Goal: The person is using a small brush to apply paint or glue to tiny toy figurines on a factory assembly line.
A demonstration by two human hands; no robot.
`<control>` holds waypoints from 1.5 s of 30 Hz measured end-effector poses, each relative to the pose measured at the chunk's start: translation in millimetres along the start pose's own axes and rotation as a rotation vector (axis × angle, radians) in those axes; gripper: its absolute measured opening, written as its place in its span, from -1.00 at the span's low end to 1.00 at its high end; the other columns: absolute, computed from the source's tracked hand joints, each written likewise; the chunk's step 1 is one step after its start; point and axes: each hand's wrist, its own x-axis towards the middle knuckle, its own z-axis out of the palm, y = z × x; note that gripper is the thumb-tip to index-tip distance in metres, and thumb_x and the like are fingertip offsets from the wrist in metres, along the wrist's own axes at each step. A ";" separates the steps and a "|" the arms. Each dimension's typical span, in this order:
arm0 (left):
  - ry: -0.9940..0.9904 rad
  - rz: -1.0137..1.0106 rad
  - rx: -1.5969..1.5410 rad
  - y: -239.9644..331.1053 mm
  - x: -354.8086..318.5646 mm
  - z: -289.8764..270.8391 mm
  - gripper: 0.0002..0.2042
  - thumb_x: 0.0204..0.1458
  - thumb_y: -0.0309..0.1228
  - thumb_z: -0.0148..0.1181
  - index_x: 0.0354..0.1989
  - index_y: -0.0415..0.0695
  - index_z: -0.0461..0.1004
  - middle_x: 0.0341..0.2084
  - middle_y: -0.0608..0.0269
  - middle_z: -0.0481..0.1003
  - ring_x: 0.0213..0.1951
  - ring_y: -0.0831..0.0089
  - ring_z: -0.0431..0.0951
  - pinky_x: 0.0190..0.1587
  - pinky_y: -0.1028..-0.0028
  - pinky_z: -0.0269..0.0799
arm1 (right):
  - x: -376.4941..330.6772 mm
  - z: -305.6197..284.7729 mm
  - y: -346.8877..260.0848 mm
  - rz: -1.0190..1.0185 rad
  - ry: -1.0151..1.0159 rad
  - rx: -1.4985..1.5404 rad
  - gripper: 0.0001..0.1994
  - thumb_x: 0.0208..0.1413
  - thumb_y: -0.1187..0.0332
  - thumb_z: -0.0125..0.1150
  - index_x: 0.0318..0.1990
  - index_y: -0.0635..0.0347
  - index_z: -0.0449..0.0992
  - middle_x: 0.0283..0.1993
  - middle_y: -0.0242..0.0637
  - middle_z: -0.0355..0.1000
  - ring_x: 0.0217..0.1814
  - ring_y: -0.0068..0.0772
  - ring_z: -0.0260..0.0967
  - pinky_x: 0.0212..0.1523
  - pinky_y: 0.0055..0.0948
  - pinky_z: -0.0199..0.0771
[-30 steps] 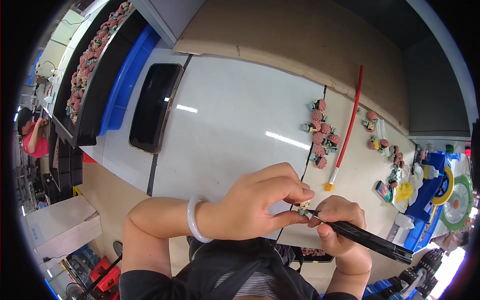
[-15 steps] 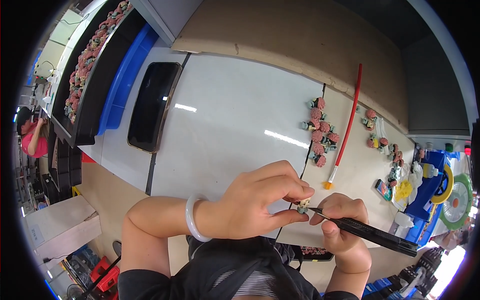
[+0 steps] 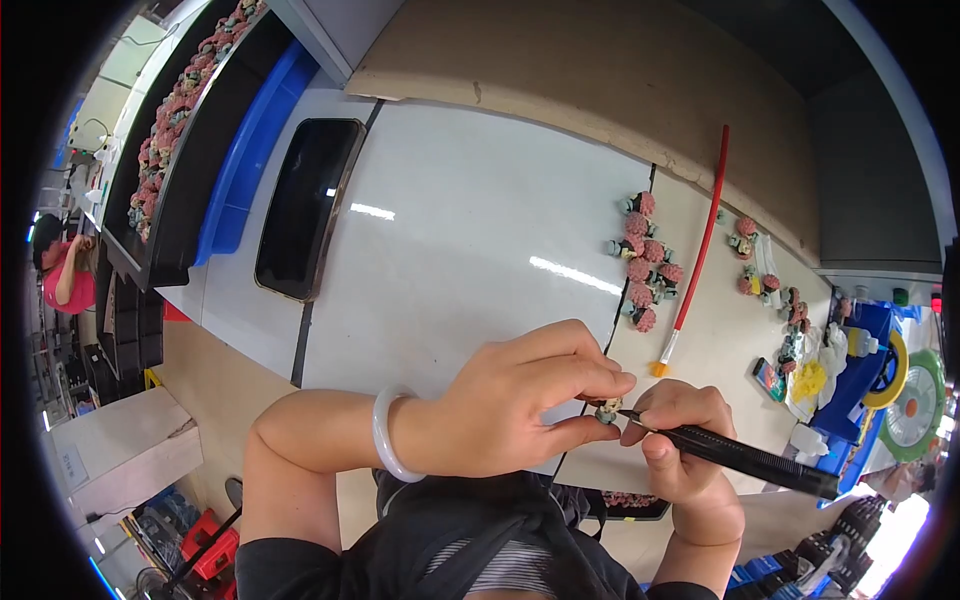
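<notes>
Low in the frame, the left hand [image 3: 510,405] pinches a tiny pale figurine [image 3: 606,410] while the right hand [image 3: 680,440] grips a slim black brush [image 3: 740,458], whose tip could smudge paint if the pinch slips

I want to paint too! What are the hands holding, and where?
The left hand pinches a tiny painted figurine between its fingertips. The right hand grips a slim black brush near its tip end.

A small workshop for hand-painting figurines: a long white table [image 3: 450,230] carries a cluster of pink figurines [image 3: 645,260], a far-left black tray [image 3: 180,120] holds many more, and another worker [image 3: 65,275] sits at left.
</notes>
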 end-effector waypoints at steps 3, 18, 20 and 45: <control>0.009 -0.009 -0.018 -0.1 -0.3 0.0 -0.63 -0.39 -0.52 0.42 -0.32 -0.29 0.48 -0.45 0.12 0.45 -0.42 0.38 0.50 -0.40 0.55 0.43 | -2.6 1.7 2.3 0.069 -0.006 0.114 -0.76 -0.01 0.30 0.21 -0.33 0.20 0.28 -0.60 -0.27 0.36 -0.54 -0.44 0.37 -0.56 -0.56 0.35; 0.005 -0.099 -0.185 -2.5 1.4 -1.0 -0.65 -0.37 -0.59 0.39 -0.32 -0.26 0.44 -0.41 0.14 0.42 -0.38 0.43 0.51 -0.29 0.55 0.53 | -1.2 1.6 12.4 0.174 0.024 0.549 -0.72 0.10 0.23 0.05 -0.29 0.27 0.20 -0.55 -0.20 0.31 -0.55 -0.49 0.31 -0.55 -0.56 0.31; 0.003 -0.087 -0.161 -2.5 1.4 -1.3 -0.65 -0.37 -0.58 0.40 -0.32 -0.26 0.44 -0.41 0.14 0.42 -0.39 0.44 0.51 -0.31 0.56 0.52 | -4.0 3.0 9.8 0.075 0.057 0.412 -0.73 0.09 0.27 0.07 -0.28 0.28 0.19 -0.54 -0.23 0.31 -0.55 -0.50 0.32 -0.54 -0.58 0.32; -0.025 -0.124 -0.170 -1.2 2.5 -3.5 -0.66 -0.33 -0.60 0.36 -0.30 -0.27 0.43 -0.37 0.10 0.41 -0.29 0.38 0.51 -0.28 0.51 0.51 | 10.5 2.9 7.8 0.302 -0.011 0.680 -0.62 0.03 0.05 0.10 -0.40 0.15 0.16 -0.76 -0.37 0.18 -0.80 -0.58 0.08 -0.77 -0.63 0.06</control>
